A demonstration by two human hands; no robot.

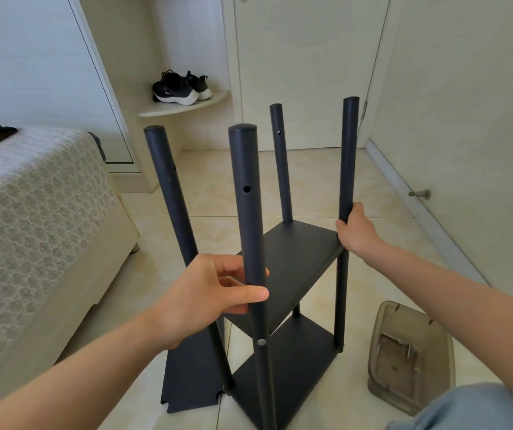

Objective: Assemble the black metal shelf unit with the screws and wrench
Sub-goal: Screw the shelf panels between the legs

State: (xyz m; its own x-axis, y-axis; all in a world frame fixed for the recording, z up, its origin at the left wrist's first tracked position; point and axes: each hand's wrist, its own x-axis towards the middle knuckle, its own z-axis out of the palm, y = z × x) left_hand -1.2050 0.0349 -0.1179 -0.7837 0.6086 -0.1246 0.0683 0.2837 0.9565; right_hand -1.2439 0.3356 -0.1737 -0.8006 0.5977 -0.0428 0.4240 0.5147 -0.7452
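The black metal shelf unit (298,262) stands upright on the tiled floor with two shelf panels fitted between four round posts. My left hand (211,293) grips the near post (247,212) just above the upper panel. My right hand (357,231) holds the right post (349,156) at the upper panel's corner. A screw head (261,342) shows on the near post below the upper panel. A loose black shelf panel (190,377) leans against the left post. A translucent tray (410,358) at the lower right holds several screws. No wrench is visible.
A bed with a patterned cover (31,218) fills the left side. A closed door (304,72) and a wall with a door stopper (419,193) lie behind and to the right. Black shoes (180,86) sit on a corner ledge. My knee in jeans (472,411) is at the bottom right.
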